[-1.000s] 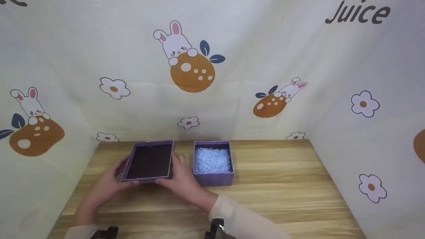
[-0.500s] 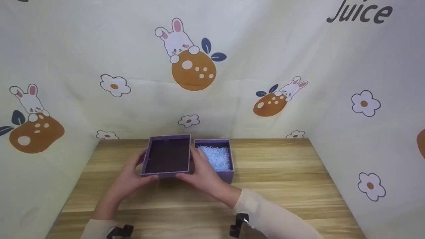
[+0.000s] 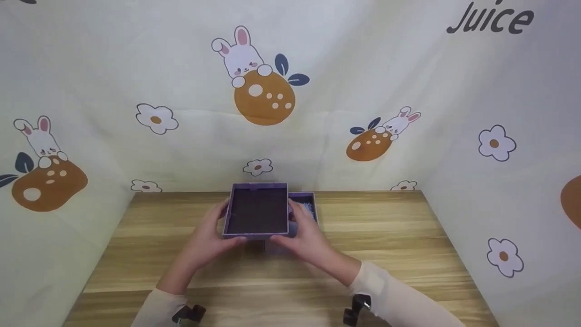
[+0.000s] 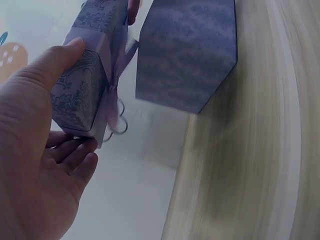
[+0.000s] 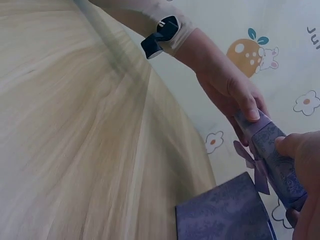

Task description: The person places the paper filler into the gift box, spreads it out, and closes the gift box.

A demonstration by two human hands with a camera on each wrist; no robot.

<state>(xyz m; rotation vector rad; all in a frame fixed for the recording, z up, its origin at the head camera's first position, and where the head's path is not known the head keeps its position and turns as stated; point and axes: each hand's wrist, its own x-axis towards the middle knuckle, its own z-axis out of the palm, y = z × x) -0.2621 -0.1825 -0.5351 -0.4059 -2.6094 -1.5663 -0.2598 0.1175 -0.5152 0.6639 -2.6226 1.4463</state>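
Observation:
Between them, both hands hold a purple patterned box lid (image 3: pixel 258 211), its dark hollow side facing up in the head view. My left hand (image 3: pixel 209 236) grips the lid's left side, thumb along the near wall. On the opposite side my right hand (image 3: pixel 308 234) grips it the same way. A ribbon bow (image 4: pixel 114 92) hangs from the lid's underside in the left wrist view. The purple box base (image 4: pixel 187 55) stands on the table, apart from the lid. In the head view, the lid and right hand hide most of the base; a little blue shredded filler (image 3: pixel 308 208) shows.
The wood-grain table (image 3: pixel 386 254) carries the box base near its back edge. A pale cloth (image 3: pixel 336 150) printed with rabbits, oranges and flowers encloses the back and both sides. Each sleeve bears a black wrist mount (image 3: pixel 357 309).
Both hands have carried the lid to the right, from beside the box base to over its left part. The lid now covers most of the filler from the head view.

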